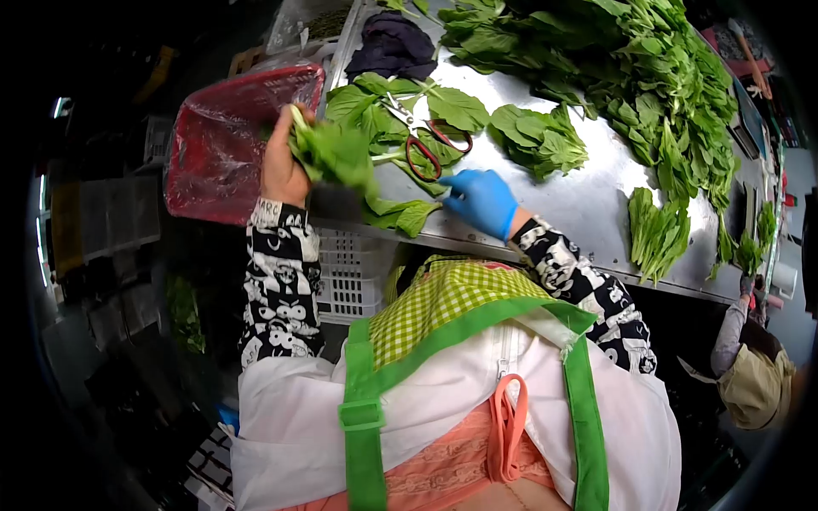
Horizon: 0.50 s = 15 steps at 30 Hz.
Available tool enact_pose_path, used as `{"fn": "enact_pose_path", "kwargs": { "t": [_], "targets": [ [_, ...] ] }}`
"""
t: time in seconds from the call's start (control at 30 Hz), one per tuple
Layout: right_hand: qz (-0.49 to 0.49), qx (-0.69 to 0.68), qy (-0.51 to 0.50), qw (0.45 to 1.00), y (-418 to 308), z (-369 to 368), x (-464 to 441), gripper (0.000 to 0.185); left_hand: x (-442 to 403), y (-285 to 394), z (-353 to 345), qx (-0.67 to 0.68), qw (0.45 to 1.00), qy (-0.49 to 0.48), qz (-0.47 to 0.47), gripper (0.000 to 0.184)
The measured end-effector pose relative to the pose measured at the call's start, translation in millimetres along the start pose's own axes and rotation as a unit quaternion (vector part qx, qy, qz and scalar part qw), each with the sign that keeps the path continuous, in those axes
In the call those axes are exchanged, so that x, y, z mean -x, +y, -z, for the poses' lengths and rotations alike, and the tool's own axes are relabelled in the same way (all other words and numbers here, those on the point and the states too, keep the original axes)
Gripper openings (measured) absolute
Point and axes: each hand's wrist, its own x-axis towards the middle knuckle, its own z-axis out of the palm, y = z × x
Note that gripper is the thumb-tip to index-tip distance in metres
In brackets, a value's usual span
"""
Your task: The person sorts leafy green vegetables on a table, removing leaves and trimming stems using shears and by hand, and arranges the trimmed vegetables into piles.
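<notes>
My left hand is bare and wrapped around a bunch of leafy greens, blurred by motion, close to the red plastic-lined basket. My right hand wears a blue glove over the near edge of the metal table. Its index finger and thumb point left, slightly apart, and nothing shows between them. Just beyond its fingertips lie red-handled scissors on loose leaves. One leaf lies at the table's edge, and a small bunch of greens rests farther right.
A large heap of greens covers the far right of the table, with another bunch nearer. A dark cloth lies at the back left. Below stands a white crate. At right, another person holds greens.
</notes>
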Motion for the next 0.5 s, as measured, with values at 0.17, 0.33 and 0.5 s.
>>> {"fn": "enact_pose_path", "kwargs": {
  "t": [0.17,0.33,0.5],
  "targets": [
    [0.059,0.115,-0.016,0.992,0,-34,1,0.013,34,-19,-38,-0.440,0.894,-0.050,0.067,0.026],
    [0.047,0.133,0.060,0.988,-6,-34,1,0.013,56,-65,-58,-0.710,0.674,-0.186,-0.085,0.035],
    [-0.023,0.081,0.039,0.996,-34,0,-1,0.017,58,-92,-69,-0.701,0.672,-0.197,-0.134,0.029]
  ]
}}
